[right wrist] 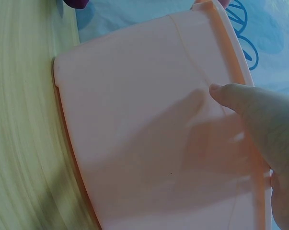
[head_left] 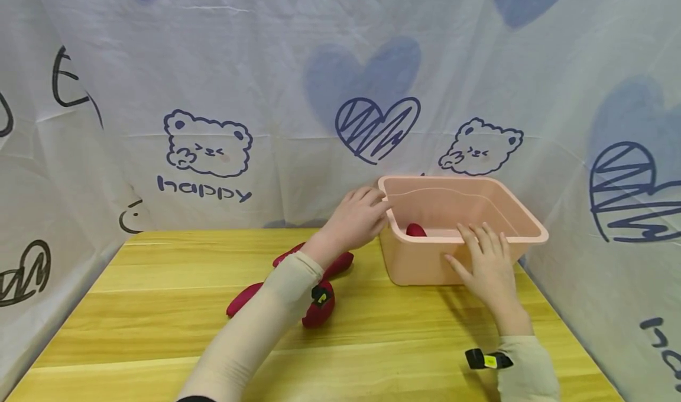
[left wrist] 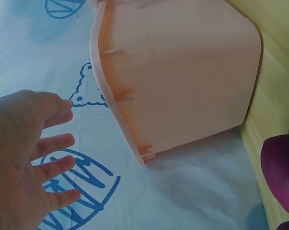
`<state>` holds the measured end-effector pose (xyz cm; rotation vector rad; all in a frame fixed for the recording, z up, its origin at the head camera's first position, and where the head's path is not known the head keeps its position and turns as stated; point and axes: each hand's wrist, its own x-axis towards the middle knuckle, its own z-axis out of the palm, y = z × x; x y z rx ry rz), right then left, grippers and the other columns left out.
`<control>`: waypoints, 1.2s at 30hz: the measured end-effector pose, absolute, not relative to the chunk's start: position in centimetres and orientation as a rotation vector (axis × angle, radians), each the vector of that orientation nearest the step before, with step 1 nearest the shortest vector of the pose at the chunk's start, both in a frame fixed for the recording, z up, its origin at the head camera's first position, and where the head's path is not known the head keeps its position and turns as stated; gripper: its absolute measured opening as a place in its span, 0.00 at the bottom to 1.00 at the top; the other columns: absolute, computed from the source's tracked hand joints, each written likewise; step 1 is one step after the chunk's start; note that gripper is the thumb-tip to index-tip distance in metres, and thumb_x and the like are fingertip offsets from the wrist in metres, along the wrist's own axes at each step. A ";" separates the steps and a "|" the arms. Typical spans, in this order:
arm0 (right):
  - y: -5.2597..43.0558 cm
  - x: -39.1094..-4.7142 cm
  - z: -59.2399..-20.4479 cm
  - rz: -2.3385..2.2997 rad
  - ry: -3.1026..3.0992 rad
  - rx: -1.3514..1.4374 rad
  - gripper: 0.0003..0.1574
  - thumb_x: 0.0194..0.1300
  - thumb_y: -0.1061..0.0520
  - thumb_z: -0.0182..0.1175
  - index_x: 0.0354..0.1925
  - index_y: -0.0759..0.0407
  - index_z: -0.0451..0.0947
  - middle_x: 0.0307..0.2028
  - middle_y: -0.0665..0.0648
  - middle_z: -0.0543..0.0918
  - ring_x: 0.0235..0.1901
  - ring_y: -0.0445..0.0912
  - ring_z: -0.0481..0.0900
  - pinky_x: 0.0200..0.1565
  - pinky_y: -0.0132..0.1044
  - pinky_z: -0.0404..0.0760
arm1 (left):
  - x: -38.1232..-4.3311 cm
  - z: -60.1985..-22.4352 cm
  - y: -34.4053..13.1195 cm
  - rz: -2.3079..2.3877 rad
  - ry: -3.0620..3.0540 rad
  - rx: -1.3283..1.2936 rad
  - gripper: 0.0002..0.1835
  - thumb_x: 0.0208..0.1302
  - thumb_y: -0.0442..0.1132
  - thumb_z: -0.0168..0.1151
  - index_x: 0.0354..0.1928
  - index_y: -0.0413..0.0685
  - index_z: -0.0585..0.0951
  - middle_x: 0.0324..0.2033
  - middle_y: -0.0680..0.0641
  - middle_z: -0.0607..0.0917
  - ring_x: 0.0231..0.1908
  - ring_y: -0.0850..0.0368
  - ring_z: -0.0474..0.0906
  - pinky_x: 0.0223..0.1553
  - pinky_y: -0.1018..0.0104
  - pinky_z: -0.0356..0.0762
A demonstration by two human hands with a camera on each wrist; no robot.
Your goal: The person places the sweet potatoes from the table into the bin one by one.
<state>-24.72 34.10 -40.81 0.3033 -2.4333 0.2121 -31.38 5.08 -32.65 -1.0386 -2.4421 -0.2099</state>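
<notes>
Head view: white cloth (head_left: 287,83) with blue hearts and bears fills upper frame and both sides. Yellow wood-grain table (head_left: 404,343) across the bottom. Pink bin (head_left: 417,266) right of centre. My cream sleeves (head_left: 260,325) come up from the bottom edge. Right hand (head_left: 489,272), right of centre: I hold the bin's near rim, thumb outside, fingers over the inside. Left hand (head_left: 355,219), mid-frame by the bin's left rim: nothing held, fingers loose; left wrist view shows them just off the rim. Dark-red sweet potatoes (head_left: 245,298): several on table left of centre, partly behind my left arm; another (head_left: 415,230) inside bin, left part.
</notes>
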 end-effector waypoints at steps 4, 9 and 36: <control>34.1 -24.7 -40.8 0.211 -2.430 0.304 0.47 0.55 0.47 0.69 0.68 0.56 0.64 0.62 0.69 0.71 0.68 0.67 0.59 0.70 0.65 0.48 | -30.9 -33.0 4.8 -0.222 -2.448 -1.026 0.18 0.71 0.45 0.54 0.61 0.57 0.77 0.59 0.48 0.79 0.63 0.49 0.70 0.67 0.51 0.67; 34.1 -24.7 -40.9 0.216 -2.430 0.300 0.47 0.55 0.47 0.69 0.69 0.55 0.64 0.62 0.69 0.71 0.68 0.67 0.59 0.71 0.64 0.47 | -30.4 -33.3 4.5 -0.219 -2.448 -1.021 0.18 0.71 0.46 0.54 0.61 0.56 0.78 0.59 0.49 0.79 0.62 0.50 0.70 0.67 0.51 0.66; 34.1 -24.7 -40.8 0.216 -2.428 0.307 0.46 0.55 0.47 0.69 0.68 0.55 0.64 0.62 0.69 0.71 0.68 0.67 0.59 0.70 0.65 0.48 | -27.0 -38.3 0.9 -0.277 -2.613 -0.934 0.28 0.67 0.56 0.58 0.67 0.60 0.71 0.65 0.47 0.73 0.65 0.46 0.68 0.64 0.44 0.68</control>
